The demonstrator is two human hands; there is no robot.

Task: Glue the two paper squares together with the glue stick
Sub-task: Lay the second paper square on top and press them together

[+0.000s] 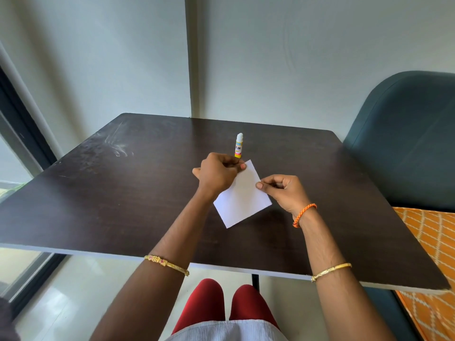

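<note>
A white paper square (242, 196) lies turned like a diamond on the dark table (123, 193). I cannot tell whether it is one sheet or two stacked. My left hand (218, 172) pinches its far corner between thumb and fingers. My right hand (283, 190) pinches its right edge. Just beyond the paper stands the glue stick (239, 145), upright, with a white cap and a yellow label. Neither hand touches it.
A dark teal chair (406, 143) stands to the right of the table, with an orange patterned cushion (428, 254) on its seat. The wall runs close behind the table's far edge. A window frame (22, 134) is at the left. My knees show below the near edge.
</note>
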